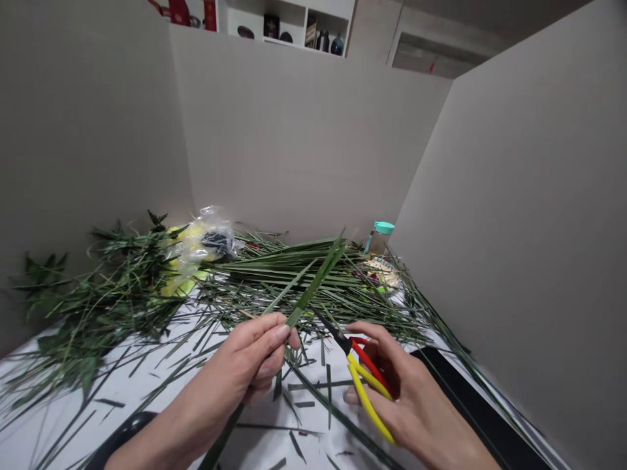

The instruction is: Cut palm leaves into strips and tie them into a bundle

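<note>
Pinched in my left hand (262,356) are long green leaf blades (316,284), their tips pointing up and away. My right hand (399,385) has its fingers round a pair of scissors (369,382) with one red and one yellow handle. The dark scissor blades point up and left, close to the held leaves but apart from my left fingers. Beyond both hands lies a wide heap of long green leaves (289,261). Small cut leaf pieces (304,405) are scattered on the white tabletop (264,450) below.
At left sits a pile of leafy stems (117,281) beside a clear plastic bag (213,235) with yellow things. A bottle with a teal lid (382,232) stands at the back right, near a round pale object (385,274). A black flat item (470,405) lies right. Grey partitions (304,130) enclose the table.
</note>
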